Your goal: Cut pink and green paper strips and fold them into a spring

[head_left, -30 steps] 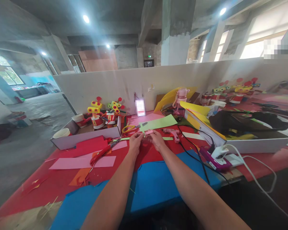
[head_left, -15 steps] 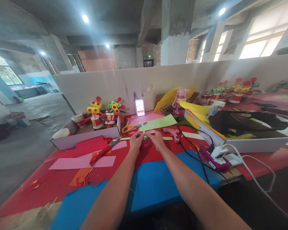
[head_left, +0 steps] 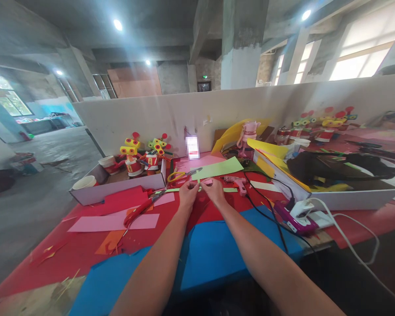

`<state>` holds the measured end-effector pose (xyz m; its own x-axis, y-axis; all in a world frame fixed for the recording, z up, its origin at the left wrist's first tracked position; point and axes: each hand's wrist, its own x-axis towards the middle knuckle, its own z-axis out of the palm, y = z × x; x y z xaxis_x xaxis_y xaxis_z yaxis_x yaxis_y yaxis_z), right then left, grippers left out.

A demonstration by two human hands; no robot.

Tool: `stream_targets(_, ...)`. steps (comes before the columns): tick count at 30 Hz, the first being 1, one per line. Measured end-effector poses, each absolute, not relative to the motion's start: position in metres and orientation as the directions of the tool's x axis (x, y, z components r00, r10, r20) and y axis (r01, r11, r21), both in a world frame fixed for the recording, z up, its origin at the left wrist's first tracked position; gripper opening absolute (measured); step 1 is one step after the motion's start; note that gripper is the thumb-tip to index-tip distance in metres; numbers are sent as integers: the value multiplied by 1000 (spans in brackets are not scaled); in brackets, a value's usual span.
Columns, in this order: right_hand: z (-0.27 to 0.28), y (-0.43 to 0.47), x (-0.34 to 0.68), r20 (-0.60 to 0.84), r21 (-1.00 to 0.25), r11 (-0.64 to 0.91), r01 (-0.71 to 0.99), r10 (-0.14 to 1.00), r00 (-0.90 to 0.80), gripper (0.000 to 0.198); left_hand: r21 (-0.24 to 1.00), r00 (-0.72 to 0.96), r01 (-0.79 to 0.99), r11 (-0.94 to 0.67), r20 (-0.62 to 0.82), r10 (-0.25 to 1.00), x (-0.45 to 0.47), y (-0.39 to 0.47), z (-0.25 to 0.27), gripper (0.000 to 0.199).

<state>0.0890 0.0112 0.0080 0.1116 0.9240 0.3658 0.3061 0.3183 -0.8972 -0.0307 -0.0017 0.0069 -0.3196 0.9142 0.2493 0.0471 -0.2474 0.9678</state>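
Both of my hands meet over the middle of the red-covered table, fingertips pinched close together. Between them is a narrow light-green paper strip [head_left: 230, 190] lying crosswise, with a short green piece standing up from its middle. My left hand [head_left: 188, 196] is closed on the strip from the left, and my right hand [head_left: 214, 192] pinches it from the right. The fingers hide where the pieces meet. Just beyond the hands lie yellow-handled scissors [head_left: 177, 176] and a wide light-green paper sheet [head_left: 222, 168]. A pink glue gun [head_left: 240, 184] rests beside my right hand.
Red-handled scissors [head_left: 140, 213] lie on pink paper [head_left: 82, 224] at left. Paper-cup robot figures [head_left: 131, 160] stand in a white box [head_left: 118, 188]. Blue sheets [head_left: 213, 250] cover the front. A purple power strip [head_left: 291, 218] with cables and a box [head_left: 352, 199] are at right.
My hands stay almost in place, still pinching the green strip. The upright green piece shows a little less above the fingers. The whole view has shifted very slightly.
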Motion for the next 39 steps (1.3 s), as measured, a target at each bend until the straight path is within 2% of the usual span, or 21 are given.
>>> stream_targets(4,10,9,86,356,-869,264,419,921,158,7,964,-322,79,-253,265,909,-29,-3,8,16)
stream_targets(7,12,7,85,349,-894,278,352,924,157,11,974,-324,3,-226,215,921,-30,-3,8,18)
stream_targets(9,13,7,86,324,-937,300,179,938,122,23,973,-305,-83,-214,179,935,-31,-3,9,21)
stream_targets(11,13,8,87,240,-963,249,-101,966,93,36,964,-278,-182,-194,139,951,-33,-4,11,23)
stream_targets(13,11,9,87,129,-923,142,-357,990,60,41,944,-245,-283,-167,97,965,-34,-5,12,26)
stream_targets(15,8,10,87,59,-876,52,-479,998,0,38,921,-202,-364,-140,69,977,-35,-6,13,27)
stream_targets(21,3,7,83,64,-846,-38,-532,983,-171,32,917,-155,-382,-115,59,986,-33,-4,9,28)
stream_targets(31,5,5,83,58,-832,-51,-552,982,-178,37,934,-166,-337,-120,67,984,-32,-1,4,23)
stream_targets(36,5,4,83,75,-862,-34,-506,978,-193,34,930,-156,-349,-117,66,986,-32,1,0,22)
stream_targets(39,6,6,83,102,-893,30,-450,985,-137,32,926,-150,-361,-111,60,987,-32,-2,3,25)
